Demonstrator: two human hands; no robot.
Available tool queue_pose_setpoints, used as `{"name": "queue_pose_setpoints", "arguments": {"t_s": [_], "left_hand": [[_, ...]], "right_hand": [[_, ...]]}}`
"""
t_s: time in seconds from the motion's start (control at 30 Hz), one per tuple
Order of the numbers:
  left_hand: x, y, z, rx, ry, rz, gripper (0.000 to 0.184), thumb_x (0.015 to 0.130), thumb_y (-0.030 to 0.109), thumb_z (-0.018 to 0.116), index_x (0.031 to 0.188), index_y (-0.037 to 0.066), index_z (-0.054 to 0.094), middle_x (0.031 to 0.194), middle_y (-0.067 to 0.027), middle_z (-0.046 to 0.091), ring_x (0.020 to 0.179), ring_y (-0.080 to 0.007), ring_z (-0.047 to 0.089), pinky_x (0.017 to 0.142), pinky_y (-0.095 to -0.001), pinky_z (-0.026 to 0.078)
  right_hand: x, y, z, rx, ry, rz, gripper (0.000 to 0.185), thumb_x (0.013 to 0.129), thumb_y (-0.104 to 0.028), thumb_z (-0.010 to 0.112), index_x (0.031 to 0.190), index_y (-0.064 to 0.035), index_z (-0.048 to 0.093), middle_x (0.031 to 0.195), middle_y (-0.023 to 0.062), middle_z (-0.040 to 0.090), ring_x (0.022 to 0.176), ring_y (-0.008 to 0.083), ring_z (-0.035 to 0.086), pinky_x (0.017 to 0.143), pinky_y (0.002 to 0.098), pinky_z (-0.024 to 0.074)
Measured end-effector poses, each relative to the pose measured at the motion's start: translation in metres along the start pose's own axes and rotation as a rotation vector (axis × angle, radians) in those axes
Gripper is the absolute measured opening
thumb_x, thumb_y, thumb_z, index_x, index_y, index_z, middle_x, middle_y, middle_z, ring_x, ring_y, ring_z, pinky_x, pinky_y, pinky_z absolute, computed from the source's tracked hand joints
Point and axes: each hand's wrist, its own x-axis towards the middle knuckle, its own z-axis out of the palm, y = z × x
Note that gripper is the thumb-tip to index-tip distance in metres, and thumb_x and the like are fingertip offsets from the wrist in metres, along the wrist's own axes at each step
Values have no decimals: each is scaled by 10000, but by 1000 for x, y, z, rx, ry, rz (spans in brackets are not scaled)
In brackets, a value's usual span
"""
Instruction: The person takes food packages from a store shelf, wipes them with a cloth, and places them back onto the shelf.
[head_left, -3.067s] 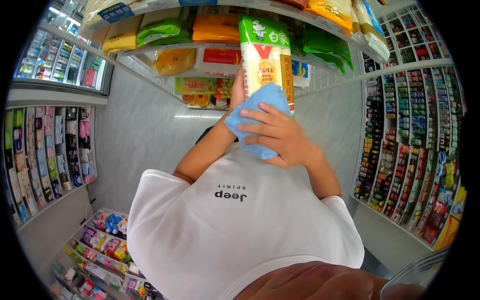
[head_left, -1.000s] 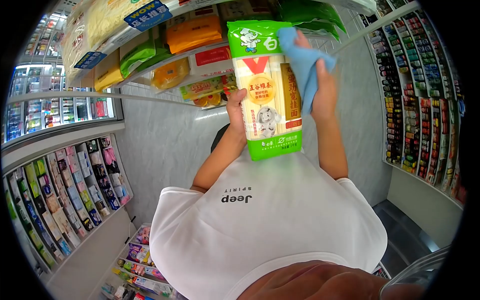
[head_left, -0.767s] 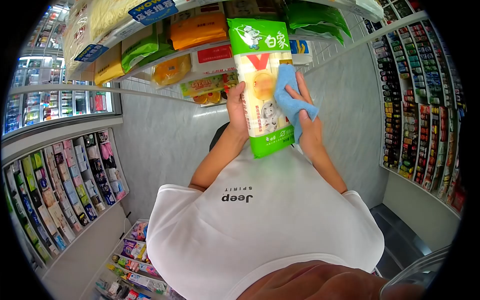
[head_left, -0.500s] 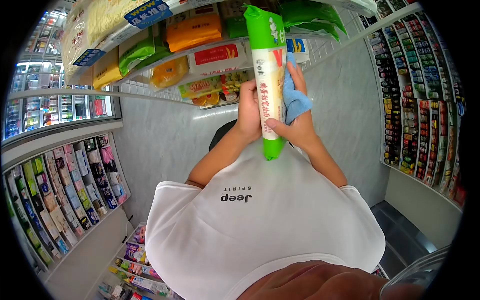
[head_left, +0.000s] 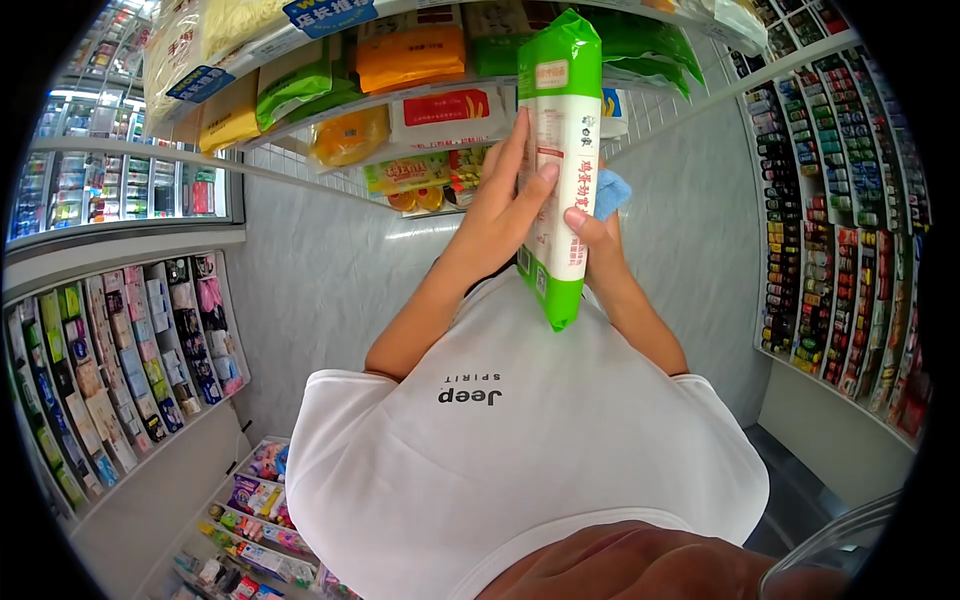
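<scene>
A green and white noodle package point(head_left: 580, 150) is held nearly upright in front of the shirt, turned so that its narrow side and part of its back show. My left hand point(head_left: 505, 195) grips it from the left, thumb on the back face. On the other side my right hand point(head_left: 600, 240) has its thumb on the narrow side; its other fingers are mostly hidden behind the package. A blue cloth point(head_left: 611, 193) sticks out between that hand and the package.
Just ahead, a white shelf point(head_left: 370, 97) bears packaged goods, among them an orange package point(head_left: 410, 55) and a yellow one. Racks of small products point(head_left: 120, 360) stand at the left, and bottle racks point(head_left: 825, 240) at the right. Grey floor point(head_left: 320, 230) shows between them.
The package has turned from its printed front to its side and back. My left hand has shifted its grip onto the back face. The cloth has gone from the front to behind the package.
</scene>
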Motion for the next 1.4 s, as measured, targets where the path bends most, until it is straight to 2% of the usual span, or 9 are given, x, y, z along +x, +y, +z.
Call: {"name": "queue_pose_setpoints", "arguments": {"t_s": [0.17, 0.4, 0.43, 0.53, 0.63, 0.83, 0.97, 1.07, 1.4], "left_hand": [[-7, 14, -18, 91, 69, -53, 623, 929, 218, 663, 1456, 36, 385, 1390, -186, 454, 1179, -225, 547, 812, -315, 549], [10, -43, -34, -616, 277, -133, 437, 994, 269, 564, 1341, 12, 496, 1288, -135, 589, 1016, -181, 618, 798, -326, 540], [16, -60, -26, -713, 195, -122, 623, 988, 506, 484, 1373, 17, 479, 1334, -160, 561, 1097, -235, 612, 902, -390, 525], [13, -71, -16, -1498, -98, -394, 848, 910, 700, 436, 1402, 9, 454, 1390, -179, 516, 1213, -289, 564, 985, -440, 496], [23, -58, 3, -1405, -27, -303, 1011, 807, 807, 407, 1491, 70, 305, 1465, -253, 386, 1298, -398, 450, 1063, -517, 398], [25, -62, 6, -1314, 86, -223, 900, 875, 743, 391, 1459, 58, 365, 1413, -225, 462, 1240, -340, 521, 1009, -464, 461], [24, -79, 1, -1269, 157, -177, 831, 921, 700, 380, 1437, 50, 405, 1379, -206, 513, 1202, -301, 568, 973, -429, 503], [22, -76, -1, -1253, 141, -80, 719, 972, 628, 367, 1383, 46, 466, 1315, -162, 569, 1144, -242, 604, 939, -376, 524], [22, -23, 7, -955, 251, -92, 550, 1033, 514, 353, 1254, 61, 573, 1194, -80, 643, 1032, -147, 647, 868, -266, 533]], "right_hand": [[-1, 4, -7, 337, 32, 190, 829, 791, -393, 627, 1459, -6, 325, 1344, 189, 512, 1176, 275, 565, 1006, 399, 468], [5, 3, -25, 820, -60, 226, 720, 857, -419, 567, 1428, -11, 401, 1334, 196, 549, 1147, 292, 600, 956, 410, 519], [4, 2, -24, 851, -78, 239, 717, 862, -420, 564, 1428, -11, 402, 1335, 196, 550, 1154, 292, 599, 959, 408, 518], [-1, 6, -31, 926, -173, 298, 721, 872, -426, 552, 1447, -27, 381, 1380, 181, 519, 1208, 281, 569, 992, 406, 497], [-3, 6, -23, 1007, -181, 283, 730, 881, -436, 533, 1484, -75, 337, 1451, 144, 454, 1284, 260, 508, 1047, 405, 450], [-13, -3, -9, 743, 16, 264, 739, 899, -452, 500, 1535, -158, 262, 1517, 93, 376, 1343, 234, 438, 1100, 392, 381], [-23, 6, -32, 606, 170, 264, 668, 943, -493, 457, 1385, 7, 479, 1322, 182, 582, 1149, 268, 612, 975, 394, 499], [-35, -19, -15, 503, 74, 360, 712, 918, -474, 525, 1475, -59, 367, 1442, 121, 470, 1259, 227, 518, 1047, 366, 430], [-37, -14, -31, 649, 262, 407, 456, 996, -347, 496, 1310, -21, 556, 1219, 135, 647, 1042, 208, 663, 897, 338, 541]]}}
